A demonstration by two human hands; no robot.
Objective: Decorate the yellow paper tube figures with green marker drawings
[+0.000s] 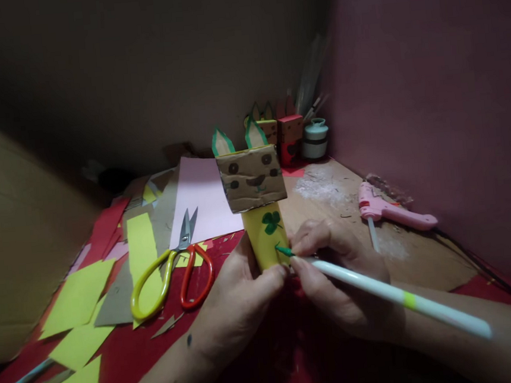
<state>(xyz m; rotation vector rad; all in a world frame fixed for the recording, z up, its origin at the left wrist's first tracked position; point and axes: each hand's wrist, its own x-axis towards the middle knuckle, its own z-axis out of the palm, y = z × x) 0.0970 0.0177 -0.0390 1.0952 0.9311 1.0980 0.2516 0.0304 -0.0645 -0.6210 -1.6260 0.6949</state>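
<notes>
My left hand (245, 282) is closed around the lower part of a cardboard animal figure (255, 182). The figure has a brown square head with a drawn face, two green-edged ears and a yellow body (259, 233). A dark green clover (271, 221) is drawn on the body. My right hand (334, 268) pinches a white marker pen (362, 280) with a yellow-green band. Its green tip meets the yellow body below the clover, at a short green line. The figure's base is hidden by my left hand.
Scissors (186, 239) with yellow and red handles lie left, among yellow paper pieces (79, 296) and a pale pink sheet (202, 196). A pink glue gun (391, 209) lies right. Behind stand a red box figure (291, 138), another yellow one and a pale lidded pot (315, 138).
</notes>
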